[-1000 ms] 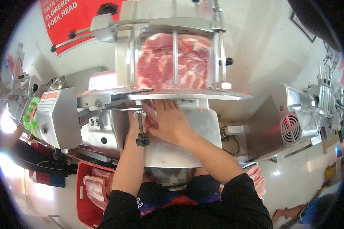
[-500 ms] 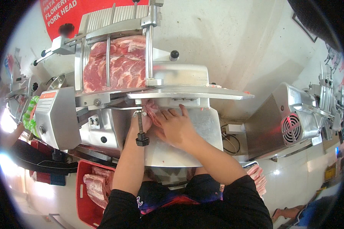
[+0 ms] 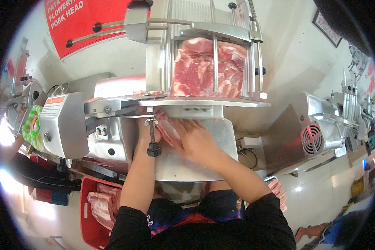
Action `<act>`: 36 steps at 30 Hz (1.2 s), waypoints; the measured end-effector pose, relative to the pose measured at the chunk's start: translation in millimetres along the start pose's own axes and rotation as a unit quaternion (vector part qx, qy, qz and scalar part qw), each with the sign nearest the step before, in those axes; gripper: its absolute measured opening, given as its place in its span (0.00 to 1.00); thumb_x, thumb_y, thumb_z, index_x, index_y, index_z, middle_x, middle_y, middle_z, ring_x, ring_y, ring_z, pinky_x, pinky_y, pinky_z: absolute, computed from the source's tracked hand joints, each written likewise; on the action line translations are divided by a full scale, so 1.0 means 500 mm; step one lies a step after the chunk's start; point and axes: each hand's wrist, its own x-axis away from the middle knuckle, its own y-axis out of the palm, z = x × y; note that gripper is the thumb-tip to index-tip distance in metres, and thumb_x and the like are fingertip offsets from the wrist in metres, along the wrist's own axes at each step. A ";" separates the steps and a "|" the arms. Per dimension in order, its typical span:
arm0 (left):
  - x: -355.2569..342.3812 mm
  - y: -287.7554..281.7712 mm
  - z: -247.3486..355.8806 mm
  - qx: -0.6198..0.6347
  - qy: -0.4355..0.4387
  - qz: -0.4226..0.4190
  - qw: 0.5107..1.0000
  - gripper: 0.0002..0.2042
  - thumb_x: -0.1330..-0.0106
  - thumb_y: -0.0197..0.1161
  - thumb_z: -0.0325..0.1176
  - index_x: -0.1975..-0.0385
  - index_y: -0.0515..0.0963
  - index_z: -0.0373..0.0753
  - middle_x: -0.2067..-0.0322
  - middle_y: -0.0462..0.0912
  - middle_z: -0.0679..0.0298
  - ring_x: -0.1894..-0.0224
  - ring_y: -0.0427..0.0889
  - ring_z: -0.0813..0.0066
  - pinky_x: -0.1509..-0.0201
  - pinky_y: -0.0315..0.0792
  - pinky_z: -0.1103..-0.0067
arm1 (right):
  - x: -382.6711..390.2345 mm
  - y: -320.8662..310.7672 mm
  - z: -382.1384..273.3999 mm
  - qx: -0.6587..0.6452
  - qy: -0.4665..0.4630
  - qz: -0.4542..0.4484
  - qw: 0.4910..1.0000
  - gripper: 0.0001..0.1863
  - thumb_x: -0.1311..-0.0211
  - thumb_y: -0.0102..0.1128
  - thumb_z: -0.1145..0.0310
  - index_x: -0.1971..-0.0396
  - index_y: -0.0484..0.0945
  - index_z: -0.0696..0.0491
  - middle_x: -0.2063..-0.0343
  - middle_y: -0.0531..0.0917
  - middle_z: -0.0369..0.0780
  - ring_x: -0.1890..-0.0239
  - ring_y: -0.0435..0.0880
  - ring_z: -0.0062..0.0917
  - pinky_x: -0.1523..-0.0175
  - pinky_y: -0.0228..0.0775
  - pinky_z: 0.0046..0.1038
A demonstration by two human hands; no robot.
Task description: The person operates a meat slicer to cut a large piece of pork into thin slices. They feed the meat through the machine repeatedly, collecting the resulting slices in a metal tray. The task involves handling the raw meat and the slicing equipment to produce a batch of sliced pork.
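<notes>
Below the blade guard of a metal meat slicer, my two hands cup a small stack of raw meat slices point(image 3: 169, 130). My right hand point(image 3: 196, 141) presses against the stack from the right, its fingers together and partly tucked behind the slices. At the left side of the stack is my left hand point(image 3: 146, 130), partly covered by a threaded rod with a black knob point(image 3: 154, 149); most of its fingers are hidden. Above the guard, a big block of raw marbled meat point(image 3: 196, 68) lies on the slicer's carriage point(image 3: 158, 62) beneath metal bars. A silver receiving plate point(image 3: 191, 166) lies below my hands.
A red crate point(image 3: 85, 212) with meat pieces stands on the floor at lower left. More meat slices point(image 3: 278, 191) lie by my right elbow. A second slicer point(image 3: 318, 125) is at the right, and a grey motor housing point(image 3: 62, 125) juts out at the left.
The carriage with the meat block has slid from left to right across the slicer. The slices between my hands have shifted slightly down and show more; my right hand has moved a little downward.
</notes>
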 end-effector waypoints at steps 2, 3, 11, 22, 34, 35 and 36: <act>0.006 0.021 0.001 -0.080 0.025 0.025 0.996 0.04 0.27 0.55 0.35 0.63 0.73 0.45 0.74 0.69 0.72 0.74 0.69 0.79 0.71 0.68 0.79 | -0.040 0.017 0.007 -0.013 0.015 0.075 0.997 0.31 0.38 0.58 0.62 0.40 0.65 0.66 0.51 0.78 0.57 0.44 0.76 0.51 0.34 0.62 0.49; 0.006 0.031 0.000 -0.121 0.038 0.036 0.991 0.04 0.27 0.55 0.34 0.61 0.75 0.44 0.74 0.71 0.71 0.73 0.71 0.79 0.70 0.70 0.78 | -0.052 0.018 0.002 -0.025 0.032 0.060 0.997 0.32 0.38 0.57 0.63 0.39 0.64 0.66 0.49 0.77 0.59 0.42 0.74 0.53 0.34 0.62 0.49; -0.009 -0.013 -0.012 -0.139 0.060 0.008 0.989 0.10 0.27 0.55 0.35 0.51 0.76 0.40 0.62 0.83 0.64 0.61 0.82 0.72 0.57 0.79 0.74 | -0.089 0.064 -0.008 -0.028 0.018 0.021 0.999 0.31 0.37 0.54 0.65 0.38 0.62 0.66 0.42 0.72 0.59 0.37 0.70 0.52 0.31 0.59 0.48; -0.015 -0.047 -0.007 -0.138 0.038 -0.017 0.990 0.07 0.28 0.58 0.35 0.56 0.76 0.42 0.66 0.78 0.64 0.66 0.77 0.70 0.61 0.77 0.69 | -0.039 0.064 0.005 0.017 0.012 0.016 1.000 0.21 0.36 0.56 0.63 0.44 0.76 0.52 0.46 0.79 0.46 0.45 0.78 0.40 0.41 0.70 0.40; -0.007 -0.035 -0.002 -0.021 0.009 -0.005 1.000 0.12 0.27 0.58 0.45 0.68 0.73 0.45 0.75 0.68 0.73 0.73 0.66 0.81 0.68 0.66 0.79 | 0.066 -0.009 -0.009 0.034 0.008 -0.082 0.996 0.17 0.41 0.60 0.65 0.53 0.78 0.56 0.59 0.84 0.45 0.55 0.83 0.40 0.49 0.73 0.40; -0.008 -0.033 0.001 -0.044 0.019 -0.003 0.999 0.11 0.27 0.58 0.43 0.67 0.74 0.45 0.75 0.68 0.73 0.73 0.67 0.80 0.68 0.67 0.79 | 0.050 -0.014 -0.011 0.024 0.022 -0.103 0.994 0.21 0.41 0.59 0.65 0.49 0.76 0.57 0.56 0.83 0.48 0.52 0.83 0.42 0.47 0.73 0.41; -0.008 -0.028 0.002 -0.066 0.027 -0.002 0.997 0.09 0.27 0.58 0.41 0.66 0.74 0.44 0.74 0.69 0.72 0.73 0.68 0.80 0.67 0.67 0.79 | 0.035 -0.013 -0.009 0.001 0.020 -0.056 0.998 0.24 0.41 0.59 0.65 0.45 0.72 0.58 0.52 0.81 0.51 0.49 0.80 0.44 0.44 0.71 0.42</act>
